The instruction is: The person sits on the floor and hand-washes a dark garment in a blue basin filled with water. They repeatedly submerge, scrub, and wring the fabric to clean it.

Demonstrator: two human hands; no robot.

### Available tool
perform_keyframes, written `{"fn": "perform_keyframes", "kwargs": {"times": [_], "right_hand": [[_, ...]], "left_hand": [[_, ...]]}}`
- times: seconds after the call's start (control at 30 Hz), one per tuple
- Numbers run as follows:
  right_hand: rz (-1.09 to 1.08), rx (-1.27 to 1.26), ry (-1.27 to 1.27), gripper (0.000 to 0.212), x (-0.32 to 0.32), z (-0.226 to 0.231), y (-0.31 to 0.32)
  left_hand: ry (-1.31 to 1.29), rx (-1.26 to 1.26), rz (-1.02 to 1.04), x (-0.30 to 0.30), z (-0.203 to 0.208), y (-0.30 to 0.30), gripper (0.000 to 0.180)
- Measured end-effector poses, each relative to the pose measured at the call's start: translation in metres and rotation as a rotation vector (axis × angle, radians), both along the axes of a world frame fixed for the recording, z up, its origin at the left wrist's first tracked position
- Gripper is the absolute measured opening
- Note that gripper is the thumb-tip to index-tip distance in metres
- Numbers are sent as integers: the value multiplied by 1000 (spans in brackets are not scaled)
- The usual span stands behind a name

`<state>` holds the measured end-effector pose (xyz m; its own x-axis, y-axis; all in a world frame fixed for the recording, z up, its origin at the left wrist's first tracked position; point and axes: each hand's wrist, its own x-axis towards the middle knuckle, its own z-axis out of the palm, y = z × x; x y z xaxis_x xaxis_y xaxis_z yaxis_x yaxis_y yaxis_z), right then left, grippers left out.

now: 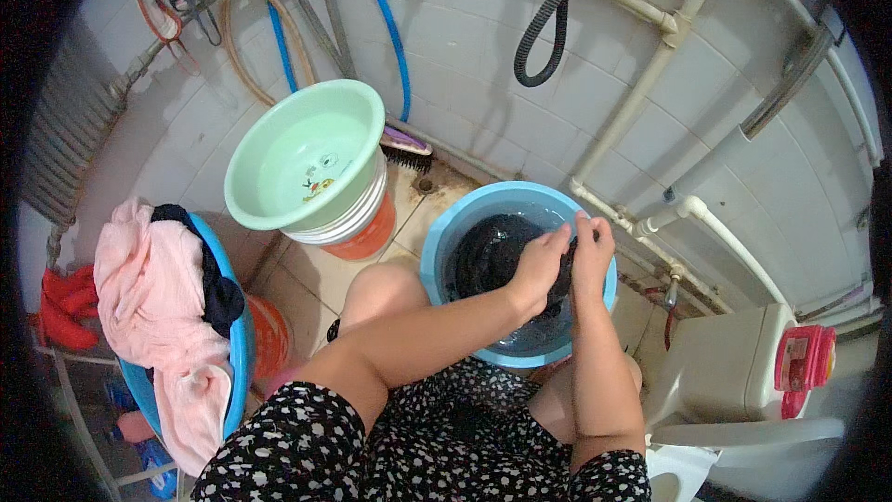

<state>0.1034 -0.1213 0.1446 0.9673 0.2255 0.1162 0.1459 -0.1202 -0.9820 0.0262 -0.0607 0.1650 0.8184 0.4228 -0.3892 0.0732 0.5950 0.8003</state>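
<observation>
A round blue basin (520, 190) with water stands on the floor between my knees. Black cloth (490, 256) lies in it, partly under water, its kind of garment not clear. Over the basin's right half, my left hand (539, 267) and my right hand (592, 258) are close together. Both are closed on a bunched part of the black cloth, which shows between them and hangs toward the water. Most of my fingertips are hidden behind the cloth and the hands.
A pale green basin (269, 153) sits on a stacked bucket (367, 228) at the far left. Nearer left, a blue tub (243, 353) holds pink cloth (153, 288) and dark cloth. A brush (407, 149) leans by the wall; a toilet (715, 363) stands right.
</observation>
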Motion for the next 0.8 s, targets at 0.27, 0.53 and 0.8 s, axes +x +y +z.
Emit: {"fn": "perform_keyframes", "kwargs": {"times": [0.27,0.53,0.8], "right_hand": [[30,133,166,33,-52,-7,9],[39,284,-201,42,-70,115,-20],[8,85,-276,18,-60,49,-7]], "left_hand": [[-61,-400,180,7,3,39,26],[-525,-297,-110,-49,114,20,24],[-43,-318,-51,-5,-9,29,31]]}}
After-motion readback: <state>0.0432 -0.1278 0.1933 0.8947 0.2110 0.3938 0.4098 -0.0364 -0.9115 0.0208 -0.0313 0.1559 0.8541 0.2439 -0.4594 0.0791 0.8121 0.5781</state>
